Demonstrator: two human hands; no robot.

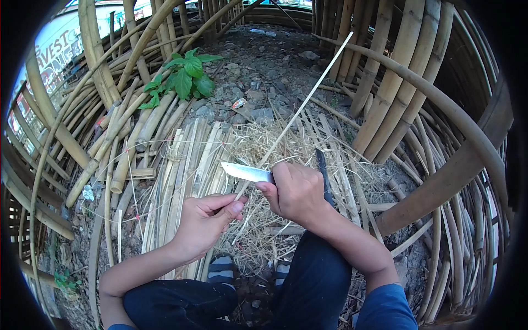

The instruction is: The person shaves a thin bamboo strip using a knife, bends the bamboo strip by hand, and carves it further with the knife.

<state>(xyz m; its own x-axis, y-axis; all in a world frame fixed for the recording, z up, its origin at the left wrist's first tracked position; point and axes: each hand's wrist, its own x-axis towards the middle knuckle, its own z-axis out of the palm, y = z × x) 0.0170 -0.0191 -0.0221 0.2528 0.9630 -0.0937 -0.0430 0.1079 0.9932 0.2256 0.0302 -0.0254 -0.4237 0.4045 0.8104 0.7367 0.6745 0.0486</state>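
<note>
My right hand (297, 191) is wrapped round the dark handle of a knife (247, 172), its blade pointing left. Under the blade runs a long, thin bamboo strip (305, 104), slanting from my left hand up toward the far right. Thumb and fingers of my left hand (212, 220) pinch the strip near its lower end, a little below the blade. Beneath both hands lies a heap of pale bamboo shavings (264, 143). A dark, narrow sheath-like piece (323, 173) shows just beyond my right hand.
Split bamboo slats (190, 159) lie on the ground at left. Upright bamboo poles (404, 77) and a curved pole (451, 110) stand close at right. A leafy green plant (187, 74) grows ahead, beside stony ground (242, 82). My knees and shoes are below.
</note>
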